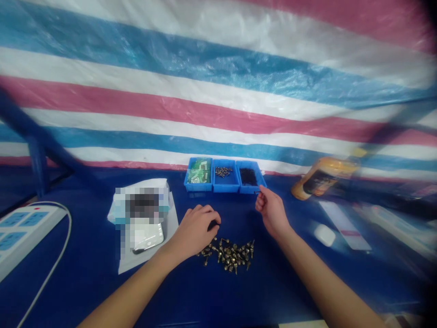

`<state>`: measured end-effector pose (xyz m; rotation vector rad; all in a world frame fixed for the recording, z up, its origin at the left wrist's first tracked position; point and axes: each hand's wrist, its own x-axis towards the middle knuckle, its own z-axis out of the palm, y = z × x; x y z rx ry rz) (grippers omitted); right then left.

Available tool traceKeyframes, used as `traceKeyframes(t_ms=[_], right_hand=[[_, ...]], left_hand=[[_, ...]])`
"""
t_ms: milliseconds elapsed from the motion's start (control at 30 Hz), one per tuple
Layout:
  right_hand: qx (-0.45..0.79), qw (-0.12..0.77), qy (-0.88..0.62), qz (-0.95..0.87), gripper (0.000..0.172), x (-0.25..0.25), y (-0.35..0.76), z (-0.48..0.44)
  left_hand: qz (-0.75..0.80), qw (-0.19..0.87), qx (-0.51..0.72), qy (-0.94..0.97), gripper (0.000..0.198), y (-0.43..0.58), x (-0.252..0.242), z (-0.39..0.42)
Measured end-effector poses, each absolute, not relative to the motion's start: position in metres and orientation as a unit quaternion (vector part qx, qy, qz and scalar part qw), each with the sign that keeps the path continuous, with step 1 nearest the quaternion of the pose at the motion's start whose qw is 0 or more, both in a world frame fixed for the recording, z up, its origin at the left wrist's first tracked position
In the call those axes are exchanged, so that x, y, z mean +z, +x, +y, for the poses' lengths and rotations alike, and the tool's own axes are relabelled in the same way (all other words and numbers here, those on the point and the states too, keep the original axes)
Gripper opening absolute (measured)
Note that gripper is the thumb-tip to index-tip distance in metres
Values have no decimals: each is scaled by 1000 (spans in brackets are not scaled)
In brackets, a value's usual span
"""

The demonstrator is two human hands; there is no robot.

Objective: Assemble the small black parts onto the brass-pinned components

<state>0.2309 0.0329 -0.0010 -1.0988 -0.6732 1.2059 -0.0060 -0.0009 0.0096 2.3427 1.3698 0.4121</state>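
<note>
My left hand is closed, thumb and fingers curled together, at the upper left edge of a loose pile of brass-coloured metal fittings with thin stems. A dark patch shows between thumb and fingers, but what it is cannot be made out. My right hand is closed in a pinch just in front of the right blue bin, which holds a heap of small black pieces. Something thin and dark shows at its fingertips, too small to name. In the middle blue bin lie several small brass-coloured pieces.
The left blue bin holds green-and-white packets. A phone rests on white paper at left, near a power strip with a cable. Rightward are a tilted amber bottle, a white case and a pale flat strip.
</note>
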Motion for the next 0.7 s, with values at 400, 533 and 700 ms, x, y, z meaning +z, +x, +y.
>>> traceKeyframes(t_ms=[400,533,700], right_hand=[[521,619,-491,-323,44,3,232,32],[515,547,-499,-432,44,4,227,28],[510,368,-460,-626,31,7,213,13]], left_hand=[[489,199,195,826,10,0,6,0],[484,206,233,818,8,1,9,1],[451,195,281,824,12,1,13,-1]])
